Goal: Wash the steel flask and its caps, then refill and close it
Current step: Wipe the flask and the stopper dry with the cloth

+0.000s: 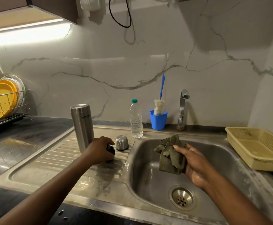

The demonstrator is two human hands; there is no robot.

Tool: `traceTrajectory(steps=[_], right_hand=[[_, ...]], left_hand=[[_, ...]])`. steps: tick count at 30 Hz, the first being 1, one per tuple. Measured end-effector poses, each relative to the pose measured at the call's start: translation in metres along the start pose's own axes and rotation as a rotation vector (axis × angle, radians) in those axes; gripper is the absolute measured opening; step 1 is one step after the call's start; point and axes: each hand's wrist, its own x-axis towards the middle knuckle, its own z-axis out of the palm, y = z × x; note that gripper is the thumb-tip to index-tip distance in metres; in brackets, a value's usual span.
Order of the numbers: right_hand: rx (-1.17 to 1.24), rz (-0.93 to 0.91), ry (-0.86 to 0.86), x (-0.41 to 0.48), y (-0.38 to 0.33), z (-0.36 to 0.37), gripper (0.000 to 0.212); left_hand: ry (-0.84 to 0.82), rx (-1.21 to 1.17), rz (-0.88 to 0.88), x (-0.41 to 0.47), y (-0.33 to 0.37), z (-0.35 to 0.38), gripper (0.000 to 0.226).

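While the left hand grips a small dark round cap, the right hand clutches a crumpled olive cloth at its three o'clock.

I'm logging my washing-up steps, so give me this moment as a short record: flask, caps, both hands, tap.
flask: steel flask stands on the drainboard, logo upside down
caps: steel cap on drainboard, right of flask; dark cap under left hand
left hand: grips dark cap
right hand: holds green cloth over sink basin
tap: no water seen running
behind: water bottle, brush in blue cup
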Motion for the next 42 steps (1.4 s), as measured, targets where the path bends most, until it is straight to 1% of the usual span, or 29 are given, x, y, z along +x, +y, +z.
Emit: traceTrajectory(steps=[2, 3, 6, 9, 10, 12, 15, 16, 18, 21, 23, 26, 28, 30, 32, 33, 34, 36, 38, 40, 42], right_hand=[[-0.003, -0.007, 0.006, 0.001, 0.0, 0.0, 0.024], [-0.002, -0.007, 0.01, 0.002, 0.0, 0.0, 0.025], [0.016, 0.006, 0.029, 0.003, 0.0, -0.002, 0.024], [0.043, 0.016, 0.043, 0.005, 0.0, -0.005, 0.028], [0.055, 0.017, 0.038, 0.005, 0.0, -0.005, 0.028], [0.079, 0.019, 0.03, 0.006, 0.0, -0.006, 0.026], [0.095, 0.007, 0.056, 0.009, 0.003, -0.008, 0.03], [0.102, 0.0, 0.067, 0.01, 0.003, -0.009, 0.031], [0.103, -0.021, 0.095, 0.01, 0.003, -0.01, 0.03], [0.083, -0.075, 0.119, 0.007, -0.001, -0.007, 0.029], [0.005, -0.137, 0.153, 0.002, -0.004, -0.003, 0.028], [-0.321, -0.324, 0.245, -0.007, -0.007, 0.002, 0.026], [-0.476, -0.494, 0.239, -0.012, -0.007, 0.004, 0.024], [-0.577, -0.646, 0.196, -0.012, -0.006, 0.003, 0.026], [-0.731, -0.72, 0.089, -0.01, -0.003, 0.001, 0.032], [-0.833, -0.723, 0.033, -0.008, -0.001, 0.0, 0.035], [-0.925, -0.72, -0.007, -0.007, 0.001, -0.001, 0.039], [-0.998, -0.705, -0.009, -0.005, 0.004, -0.003, 0.039], [-0.951, -0.642, 0.017, -0.005, 0.002, -0.004, 0.03], [-0.877, -0.534, 0.072, -0.004, -0.002, -0.005, 0.018], [-0.864, -0.465, 0.131, -0.003, -0.003, -0.008, 0.016]], left_hand=[[-0.029, -0.012, -0.014, 0.008, 0.001, -0.003, 0.063], [-0.018, -0.026, -0.015, 0.013, 0.001, -0.004, 0.064], [0.067, -0.074, -0.009, 0.032, 0.011, -0.001, 0.069], [0.073, 0.003, -0.012, 0.05, 0.029, 0.008, 0.072], [0.055, 0.044, -0.015, 0.055, 0.035, 0.011, 0.068], [0.017, 0.128, -0.022, 0.063, 0.043, 0.017, 0.051], [0.013, 0.206, -0.025, 0.069, 0.047, 0.023, 0.027], [0.019, 0.216, -0.024, 0.07, 0.047, 0.024, 0.022], [0.053, 0.207, -0.012, 0.07, 0.047, 0.022, 0.02], [0.169, 0.083, 0.079, 0.067, 0.055, 0.016, 0.026], [0.222, -0.058, 0.157, 0.059, 0.07, 0.012, 0.031], [0.225, -0.335, 0.225, 0.04, 0.099, 0.018, 0.058], [0.192, -0.483, 0.281, 0.025, 0.115, 0.037, 0.067], [0.165, -0.548, 0.333, 0.013, 0.129, 0.059, 0.067], [0.149, -0.609, 0.394, 0.001, 0.144, 0.076, 0.051], [0.154, -0.655, 0.416, -0.002, 0.15, 0.083, 0.041], [0.161, -0.697, 0.418, -0.004, 0.154, 0.089, 0.035], [0.157, -0.752, 0.386, -0.005, 0.156, 0.098, 0.037], [0.16, -0.765, 0.388, -0.005, 0.156, 0.103, 0.043], [0.167, -0.747, 0.409, -0.007, 0.157, 0.105, 0.046], [0.188, -0.768, 0.393, -0.006, 0.158, 0.105, 0.053]])
